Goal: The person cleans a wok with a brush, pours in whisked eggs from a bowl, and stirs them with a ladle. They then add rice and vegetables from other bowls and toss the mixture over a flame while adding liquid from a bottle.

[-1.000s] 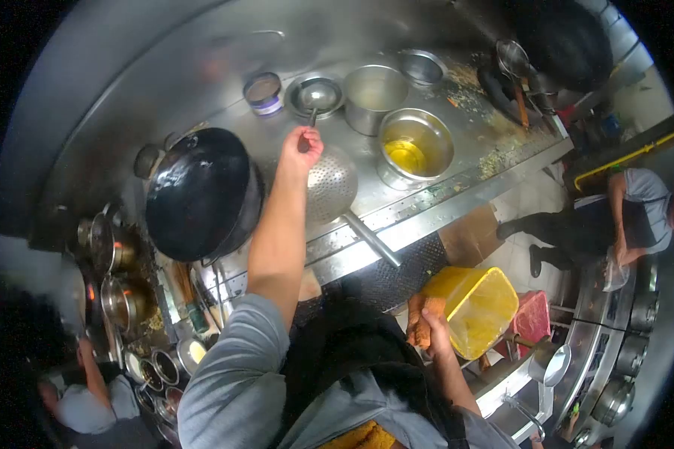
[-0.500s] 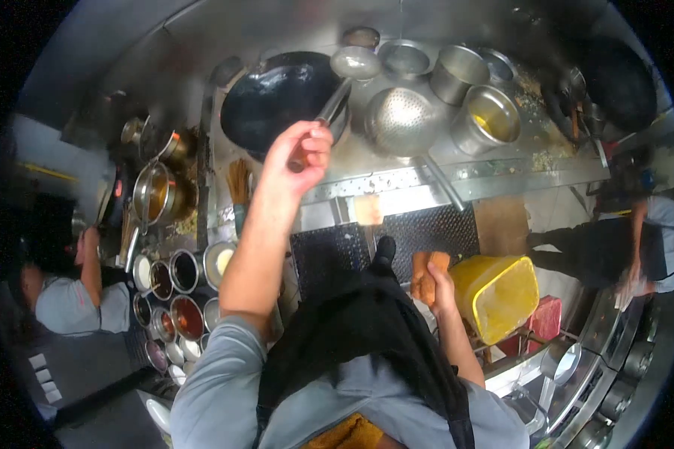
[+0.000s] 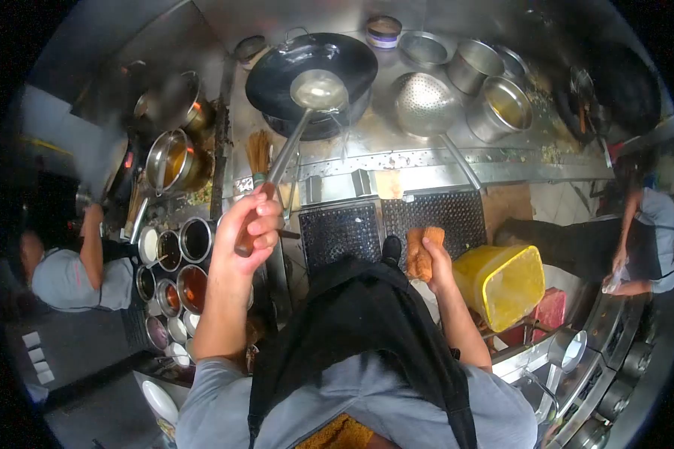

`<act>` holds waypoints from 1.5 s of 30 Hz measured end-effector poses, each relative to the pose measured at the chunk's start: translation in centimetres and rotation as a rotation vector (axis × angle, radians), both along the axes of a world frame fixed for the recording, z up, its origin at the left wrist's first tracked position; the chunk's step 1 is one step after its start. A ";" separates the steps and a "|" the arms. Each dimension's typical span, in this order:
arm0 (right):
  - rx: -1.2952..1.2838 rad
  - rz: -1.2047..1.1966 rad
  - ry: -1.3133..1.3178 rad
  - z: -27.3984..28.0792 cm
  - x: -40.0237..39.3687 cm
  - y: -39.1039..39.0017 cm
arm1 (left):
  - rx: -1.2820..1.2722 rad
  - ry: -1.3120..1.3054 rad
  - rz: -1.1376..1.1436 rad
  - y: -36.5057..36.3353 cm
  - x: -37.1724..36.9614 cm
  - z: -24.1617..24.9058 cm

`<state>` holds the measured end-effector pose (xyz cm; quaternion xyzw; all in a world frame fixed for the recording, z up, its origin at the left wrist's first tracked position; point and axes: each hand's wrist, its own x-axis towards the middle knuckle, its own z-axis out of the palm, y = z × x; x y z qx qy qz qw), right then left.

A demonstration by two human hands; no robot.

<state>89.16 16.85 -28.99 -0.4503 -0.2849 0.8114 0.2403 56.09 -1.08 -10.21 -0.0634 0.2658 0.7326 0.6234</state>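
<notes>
Ladle [image 3: 319, 90] is up in front of me, bowl over the wok [image 3: 277, 67] in view, handle slanting down and left into my left hand [image 3: 249, 230]. That hand is clenched round the grip, fingers curled. Bowl looks shiny; with the glare and blur I can't say if liquid is in it. Versus the last frame, the ladle bowl has gone from the wok's right edge, by the tub [image 3: 384, 34], to over the wok, and the left hand sits lower and further left in view. Tub now shows unblocked, purple band visible.

My right hand [image 3: 439, 262] still grips the folded orange-brown cloth [image 3: 418, 258], held near the yellow bin [image 3: 513, 288], same as before. Pink-red container [image 3: 550, 308] is just beside the bin.

Right of the wok on the steel counter [image 3: 382, 142]: perforated strainer [image 3: 427, 108], bowl-shaped part up top, handle pointing down-right past the counter edge. Beyond it, shallow bowl [image 3: 424, 49], deep pot [image 3: 475, 69], and second pot [image 3: 490, 123] with yellowish liquid. Bristle brush [image 3: 258, 153] stands at the wok's near left side.

Further left, pot of amber liquid [image 3: 171, 157], then grouped sauce containers [image 3: 192, 288], one orange-red. Black floor mat [image 3: 341, 232] lies below the counter. One person [image 3: 75, 277] at far left, an arm raised; another person [image 3: 657, 224] at far right, hand at something whitish.
</notes>
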 end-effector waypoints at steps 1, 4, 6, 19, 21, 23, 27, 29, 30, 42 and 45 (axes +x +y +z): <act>0.002 0.002 -0.002 0.0 0.0 -0.1 | -0.009 0.006 -0.001 -0.6 0.0 -0.1; 0.008 0.033 0.007 0.3 0.0 -0.2 | -0.074 0.083 0.012 -2.0 0.0 0.3; 0.035 0.012 -0.035 0.7 -0.1 -0.3 | -0.131 0.149 0.027 -2.8 0.0 0.2; 0.017 0.043 -0.040 0.5 0.6 0.3 | -0.267 0.250 0.032 -5.6 -0.1 -0.3; 0.034 0.039 -0.049 0.8 0.3 0.3 | -0.290 0.275 0.042 -5.1 0.5 0.1; 0.032 0.042 -0.049 1.0 0.3 0.4 | -0.313 0.300 0.051 -4.8 0.7 0.1; 0.033 0.034 -0.057 1.2 0.3 0.6 | -0.265 0.289 0.018 -4.0 0.8 0.0; 0.034 0.031 -0.052 1.0 0.5 0.6 | -0.263 0.293 0.014 -3.6 0.8 -0.2; 0.035 0.030 -0.047 0.9 0.6 0.7 | -0.267 0.314 -0.003 -3.4 0.7 -0.4; 0.017 0.014 -0.048 0.4 1.1 0.5 | -0.318 0.472 -0.101 -4.1 0.3 0.4; 0.010 0.033 -0.044 -0.2 1.2 0.8 | -0.341 0.531 -0.120 -5.3 0.2 1.1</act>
